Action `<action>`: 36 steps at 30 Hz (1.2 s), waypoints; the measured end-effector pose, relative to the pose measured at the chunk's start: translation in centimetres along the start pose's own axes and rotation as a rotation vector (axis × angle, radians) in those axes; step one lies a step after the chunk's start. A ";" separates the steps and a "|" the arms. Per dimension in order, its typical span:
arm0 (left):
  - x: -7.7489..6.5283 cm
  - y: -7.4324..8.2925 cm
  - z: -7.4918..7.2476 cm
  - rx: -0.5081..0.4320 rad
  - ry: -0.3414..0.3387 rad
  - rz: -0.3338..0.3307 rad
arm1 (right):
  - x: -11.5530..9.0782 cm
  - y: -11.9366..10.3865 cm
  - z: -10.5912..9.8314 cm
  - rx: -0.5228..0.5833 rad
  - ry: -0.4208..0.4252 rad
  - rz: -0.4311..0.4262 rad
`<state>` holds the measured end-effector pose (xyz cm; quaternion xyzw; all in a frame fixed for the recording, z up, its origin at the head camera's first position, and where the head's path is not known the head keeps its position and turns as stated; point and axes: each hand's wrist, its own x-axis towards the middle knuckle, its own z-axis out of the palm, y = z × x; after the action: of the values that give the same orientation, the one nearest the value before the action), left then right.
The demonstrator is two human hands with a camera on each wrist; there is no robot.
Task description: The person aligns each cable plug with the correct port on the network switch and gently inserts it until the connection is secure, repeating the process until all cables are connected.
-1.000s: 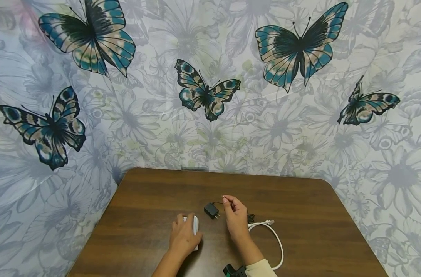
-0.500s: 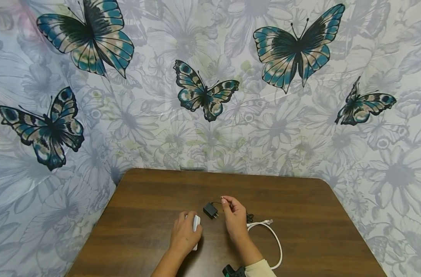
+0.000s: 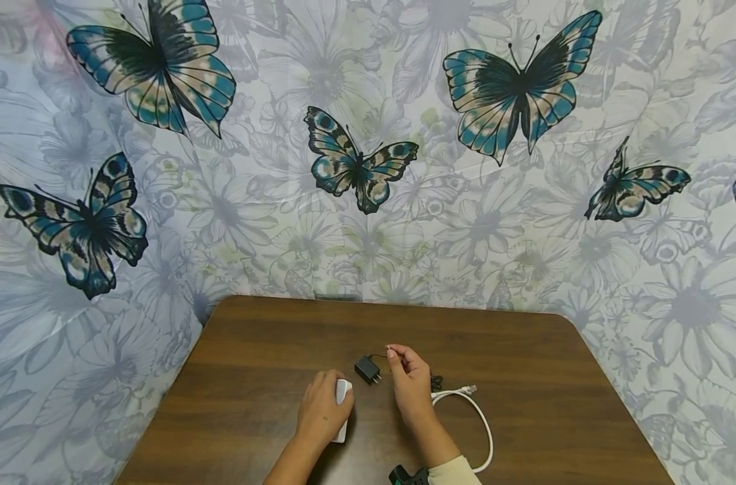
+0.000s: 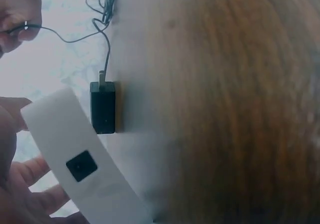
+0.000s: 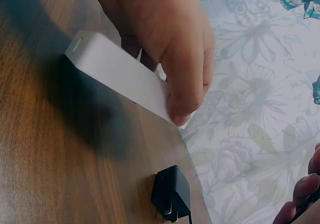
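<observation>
My left hand (image 3: 322,412) grips a white box-shaped device (image 3: 341,430) over the table. In the left wrist view the device (image 4: 87,154) is tilted and shows a dark square on its side. In the right wrist view the thumb presses the near end of the device (image 5: 120,76). A black plug-in power adapter (image 3: 368,368) lies between the hands, its prongs showing. The fingers of my right hand (image 3: 413,387) pinch the adapter's thin black cord (image 4: 72,39) near its end. What tip the cord has is too small to tell.
A white network cable (image 3: 485,424) with a clear plug curves on the table right of my right forearm. Bundled black cord (image 3: 437,382) lies behind that hand. The brown table (image 3: 252,337) ends at a butterfly-patterned backdrop (image 3: 368,256).
My left hand turns the white device slightly, and its near end shifts a little. My right hand stays almost still with the cord.
</observation>
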<state>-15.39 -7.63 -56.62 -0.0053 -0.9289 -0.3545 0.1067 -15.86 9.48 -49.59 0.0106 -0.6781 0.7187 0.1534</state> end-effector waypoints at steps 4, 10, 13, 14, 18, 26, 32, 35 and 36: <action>0.1 0.1 0.0 -0.018 0.000 -0.012 | -0.1 0.0 0.0 0.004 -0.005 0.008; 0.2 0.1 -0.1 -0.039 0.007 -0.031 | 0.0 0.1 -0.1 -0.013 -0.013 -0.019; 0.3 0.2 -0.1 -0.045 0.011 -0.031 | 0.0 0.1 -0.1 -0.010 -0.013 -0.033; 0.2 0.2 -0.1 -0.045 0.012 -0.029 | 0.0 0.2 -0.2 -0.009 -0.013 -0.034; 0.2 0.3 -0.1 -0.047 0.026 -0.008 | 0.0 0.3 -0.2 -0.009 -0.011 -0.033; 0.1 0.5 0.0 -0.055 0.049 0.031 | 0.0 0.3 -0.3 -0.003 -0.013 -0.030; -0.1 0.6 -0.2 -0.093 0.059 0.070 | -0.1 0.1 -0.3 -0.006 -0.012 -0.023; -0.1 0.7 -0.2 -0.114 0.068 0.072 | -0.1 0.1 -0.3 -0.011 -0.011 -0.023; -0.1 0.7 -0.2 -0.118 0.071 0.067 | -0.1 0.1 -0.3 -0.011 -0.011 -0.021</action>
<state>-15.22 -7.26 -55.99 -0.0301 -0.9014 -0.4047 0.1509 -15.69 9.71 -49.72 0.0207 -0.6829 0.7131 0.1572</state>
